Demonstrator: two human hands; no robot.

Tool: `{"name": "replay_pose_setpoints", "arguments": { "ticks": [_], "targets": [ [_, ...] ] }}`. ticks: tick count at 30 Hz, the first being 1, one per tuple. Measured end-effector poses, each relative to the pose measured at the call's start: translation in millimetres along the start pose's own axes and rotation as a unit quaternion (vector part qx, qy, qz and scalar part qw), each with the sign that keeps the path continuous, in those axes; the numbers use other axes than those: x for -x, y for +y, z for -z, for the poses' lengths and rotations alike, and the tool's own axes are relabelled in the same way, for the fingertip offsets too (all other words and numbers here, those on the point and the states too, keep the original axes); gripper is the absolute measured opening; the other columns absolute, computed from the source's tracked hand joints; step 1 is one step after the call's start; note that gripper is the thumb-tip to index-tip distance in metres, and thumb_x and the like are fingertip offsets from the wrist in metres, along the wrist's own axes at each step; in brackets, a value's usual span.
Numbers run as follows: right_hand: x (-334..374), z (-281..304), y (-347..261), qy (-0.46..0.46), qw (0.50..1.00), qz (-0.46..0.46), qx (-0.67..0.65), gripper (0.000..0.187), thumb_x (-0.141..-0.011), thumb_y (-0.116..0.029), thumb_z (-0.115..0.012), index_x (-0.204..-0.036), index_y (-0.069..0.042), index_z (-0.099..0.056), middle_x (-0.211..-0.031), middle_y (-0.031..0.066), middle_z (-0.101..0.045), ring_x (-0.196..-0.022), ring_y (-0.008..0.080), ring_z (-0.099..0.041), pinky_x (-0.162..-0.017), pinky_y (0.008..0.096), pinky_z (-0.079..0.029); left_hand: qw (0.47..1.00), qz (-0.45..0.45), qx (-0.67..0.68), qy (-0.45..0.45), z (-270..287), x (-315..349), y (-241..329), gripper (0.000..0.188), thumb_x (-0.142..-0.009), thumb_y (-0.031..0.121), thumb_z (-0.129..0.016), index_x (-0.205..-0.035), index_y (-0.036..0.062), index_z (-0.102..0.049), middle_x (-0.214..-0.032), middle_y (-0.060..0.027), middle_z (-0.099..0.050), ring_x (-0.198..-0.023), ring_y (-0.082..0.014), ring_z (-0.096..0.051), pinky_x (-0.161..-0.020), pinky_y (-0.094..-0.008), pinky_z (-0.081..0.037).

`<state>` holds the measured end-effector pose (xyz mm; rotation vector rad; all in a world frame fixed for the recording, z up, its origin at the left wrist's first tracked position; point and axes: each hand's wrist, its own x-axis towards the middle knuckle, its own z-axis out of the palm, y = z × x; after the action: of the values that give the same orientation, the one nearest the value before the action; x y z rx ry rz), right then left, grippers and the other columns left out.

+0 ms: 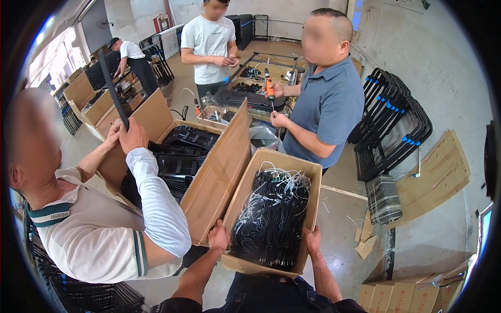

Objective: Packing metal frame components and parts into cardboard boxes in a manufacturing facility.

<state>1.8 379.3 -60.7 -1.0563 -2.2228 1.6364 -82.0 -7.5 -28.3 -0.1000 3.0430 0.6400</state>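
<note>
An open cardboard box (pixel 313 195) stands right in front of my body, filled with bundled black cables (pixel 271 219) with white ties. My left hand (pixel 218 236) grips the box's left side near its close corner. On the opposite side my right hand (pixel 313 241) holds the right wall, fingers closed at the edge. The underside of the box is hidden, so I cannot tell whether it rests on anything. Against its left side leans the tall flap of a larger carton (pixel 219 182) holding black plastic parts (pixel 185 151).
Close on my left a person (pixel 99 224) grips a long black bar (pixel 112 88). A person in a blue shirt (pixel 331 104) holds an orange power screwdriver (pixel 269 86) beyond the box. Black metal frames (pixel 386 120) lean on the right wall. Flat cartons (pixel 402 297) lie at lower right.
</note>
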Motion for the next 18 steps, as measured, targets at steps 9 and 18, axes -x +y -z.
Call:
{"name": "replay_pose_setpoints", "arguments": {
  "ticks": [9, 18],
  "targets": [
    [4.2, -4.4, -6.8, -0.017, 0.996, 0.003, -0.083, 0.039, -0.089, -0.015, -0.071, -0.119, 0.004, -0.058, -0.091, 0.0112, -0.069, -0.078, 0.0175, -0.063, -0.068, 0.0351, -0.053, 0.998, 0.027, 0.004, -0.050, 5.5, -0.1, -4.3, 0.029, -0.090, 0.018, -0.064, -0.111, 0.0039, -0.049, -0.095, -0.0269, -0.071, -0.093, -0.0465, -0.070, -0.080, -0.0597, -0.053],
    [7.3, 3.5, -8.8, -0.025, 0.992, -0.001, -0.120, 0.028, -0.086, -0.013, -0.066, -0.109, 0.001, -0.058, -0.083, 0.0048, -0.063, -0.068, 0.0149, -0.058, -0.059, 0.0323, -0.049, 1.000, -0.010, 0.012, -0.023, -0.3, 4.5, -2.0, 0.027, -0.094, 0.021, -0.061, -0.111, 0.0050, -0.048, -0.089, -0.0272, -0.072, -0.087, -0.0465, -0.071, -0.079, -0.0603, -0.055]
  ]
}}
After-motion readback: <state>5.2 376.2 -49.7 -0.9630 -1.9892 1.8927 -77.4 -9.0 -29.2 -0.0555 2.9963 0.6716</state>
